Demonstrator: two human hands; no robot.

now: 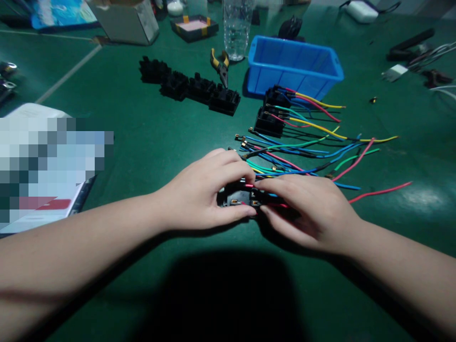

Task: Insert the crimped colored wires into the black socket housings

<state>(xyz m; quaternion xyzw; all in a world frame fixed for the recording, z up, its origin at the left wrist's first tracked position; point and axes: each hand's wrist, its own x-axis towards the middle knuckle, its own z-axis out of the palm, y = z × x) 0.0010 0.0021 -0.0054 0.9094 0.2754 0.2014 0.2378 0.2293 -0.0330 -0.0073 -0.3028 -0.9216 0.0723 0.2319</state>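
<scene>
Left hand (pixel 204 190) clamps block (pixel 235 197); right hand (pixel 306 209) pinches red wire (pixel 377 192) at it. Best: brace block flat, feed terminal square to slot.

We see a matt green mat (pixel 142 142), a glossy blue plastic bin (pixel 295 64), matt black plastic blocks (pixel 188 88), wires (pixel 292 154) in smooth coloured plastic with brassy metal tips, and a clear plastic bottle (pixel 236 28).

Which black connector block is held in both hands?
The black plastic connector block nearest the camera, between left hand and right hand; the other blocks lie untouched behind.
</scene>
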